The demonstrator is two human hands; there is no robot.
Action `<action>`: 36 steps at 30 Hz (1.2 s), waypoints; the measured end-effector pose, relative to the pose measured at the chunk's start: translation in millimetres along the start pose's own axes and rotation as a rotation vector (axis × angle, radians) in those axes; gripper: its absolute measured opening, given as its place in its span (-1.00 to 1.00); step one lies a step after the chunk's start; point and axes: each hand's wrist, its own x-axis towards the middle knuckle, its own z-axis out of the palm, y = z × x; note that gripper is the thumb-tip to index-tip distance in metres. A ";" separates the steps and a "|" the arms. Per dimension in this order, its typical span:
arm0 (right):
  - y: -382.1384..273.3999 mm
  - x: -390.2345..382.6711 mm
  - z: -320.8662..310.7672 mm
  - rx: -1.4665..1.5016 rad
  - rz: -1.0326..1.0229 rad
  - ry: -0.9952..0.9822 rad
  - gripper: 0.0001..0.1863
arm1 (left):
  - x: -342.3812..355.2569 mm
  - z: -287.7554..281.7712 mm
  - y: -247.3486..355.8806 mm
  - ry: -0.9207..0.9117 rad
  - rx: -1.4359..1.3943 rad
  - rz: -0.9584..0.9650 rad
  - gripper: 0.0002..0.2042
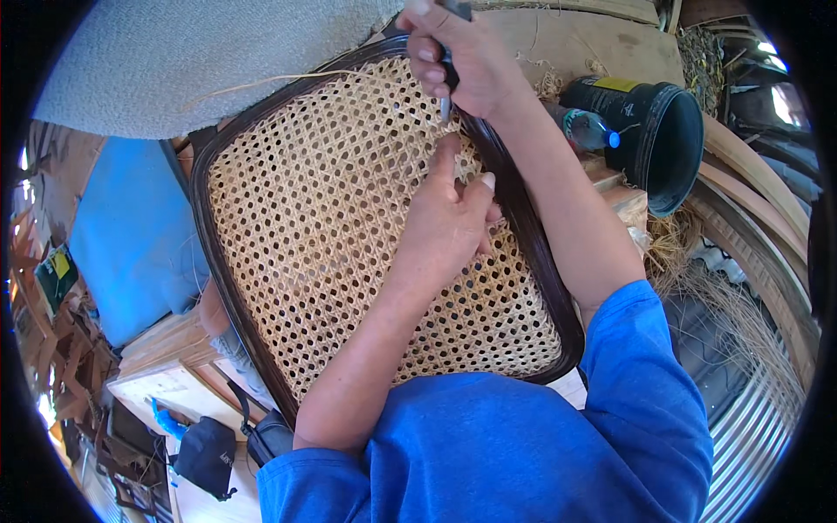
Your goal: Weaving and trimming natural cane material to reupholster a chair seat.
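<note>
A woven cane panel (pixel 327 227) in a dark curved wooden frame (pixel 209 222) lies beneath my hands. My right hand (pixel 462 61) grips a black-handled tool (pixel 449 70) at the upper right of the panel, its narrow metal tip pointing down at the weave. My left hand (pixel 449 209) is just below that tip, the index finger stretched along the cane beside a few loose strand ends (pixel 449 129), the thumb apart and the other fingers partly bent, with nothing visible held.
A grey padded surface (pixel 148 61) borders the top left, a blue board (pixel 131 235) the left. A black bucket (pixel 676 148) and plastic bottle (pixel 584 129) sit right, near loose fibres (pixel 697 288) and curved wood strips (pixel 750 183). A black pouch (pixel 200 458) is lower left.
</note>
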 end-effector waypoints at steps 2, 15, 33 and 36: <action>1.5 1.1 3.3 -0.088 0.013 0.023 -0.72 | 2.5 -4.0 -2.0 0.001 -0.045 0.025 -0.40; -37.5 -58.1 -5.9 0.032 -0.205 0.243 -0.81 | 63.9 -68.3 8.7 0.467 1.096 0.965 -0.79; 3.6 -108.5 -48.8 0.068 -0.304 0.353 -0.77 | 113.5 -93.4 62.2 -0.131 1.644 1.128 -0.90; 1.7 -106.0 -50.0 0.095 -0.310 0.332 -0.77 | 121.5 -90.1 54.8 -0.077 1.651 1.170 -0.89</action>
